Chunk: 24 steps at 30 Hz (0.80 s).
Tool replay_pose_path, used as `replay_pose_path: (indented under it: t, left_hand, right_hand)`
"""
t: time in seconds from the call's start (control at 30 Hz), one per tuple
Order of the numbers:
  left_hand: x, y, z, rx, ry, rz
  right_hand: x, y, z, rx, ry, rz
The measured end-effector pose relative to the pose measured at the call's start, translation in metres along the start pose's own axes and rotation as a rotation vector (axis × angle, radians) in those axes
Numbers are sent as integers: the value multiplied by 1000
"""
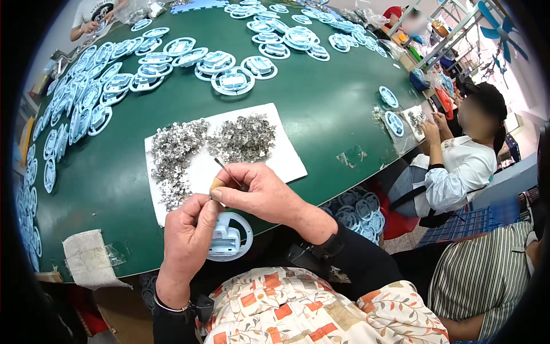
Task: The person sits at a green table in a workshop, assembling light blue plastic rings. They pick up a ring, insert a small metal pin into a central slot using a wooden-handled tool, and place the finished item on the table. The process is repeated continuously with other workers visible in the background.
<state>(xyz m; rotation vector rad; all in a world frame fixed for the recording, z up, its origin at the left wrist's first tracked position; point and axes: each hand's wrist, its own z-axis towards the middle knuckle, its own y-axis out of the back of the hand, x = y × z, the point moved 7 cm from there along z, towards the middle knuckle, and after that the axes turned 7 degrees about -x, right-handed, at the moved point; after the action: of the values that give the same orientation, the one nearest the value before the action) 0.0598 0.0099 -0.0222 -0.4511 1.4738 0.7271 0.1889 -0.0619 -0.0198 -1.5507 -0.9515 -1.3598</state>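
Note:
My left hand (189, 232) and my right hand (260, 195) meet fingertip to fingertip over the near edge of the table. The left thumb and forefinger are pinched together; whatever sits between them is too small or hidden to name. A thin dark metal rod (227, 171) runs through the closed fingers of my right hand, its tip pointing up and left. Just below my hands is a light-blue plastic steering-wheel-shaped part (246, 232), partly covered by the left hand. Beyond them, small silvery metal clips (243, 137) lie in heaps on a white sheet (286, 160).
Many more blue wheel-shaped parts (234, 81) cover the green table (326, 109) at the left and far side. A folded cloth (89, 258) hangs at the near-left edge. One co-worker (458, 155) sits at right; more blue parts (358, 215) are piled below the table edge.

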Motion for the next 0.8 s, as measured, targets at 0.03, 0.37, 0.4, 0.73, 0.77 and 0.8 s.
replay_pose_path:
  t: [0.03,0.37,0.4,0.73,0.77,0.8]
  left_hand:
    - [-8,-5,1,53,-31,70]
    - [-28,-19,-4,257,-46,217]
    - [-24,-19,-5,293,9,174]
    - [8,-31,-21,661,461,-402]
    - [9,-29,-18,566,485,-454]
    - [10,-29,-15,471,507,-505]
  right_hand:
    - [7,5,-4,3,4,-98]
    - [29,21,-30,60,38,-447]
    - [31,21,-31,50,83,-427]
    - [33,21,-34,218,165,-288]
    - [27,24,-35,168,76,-196]
    - [21,27,-38,117,-13,-104]
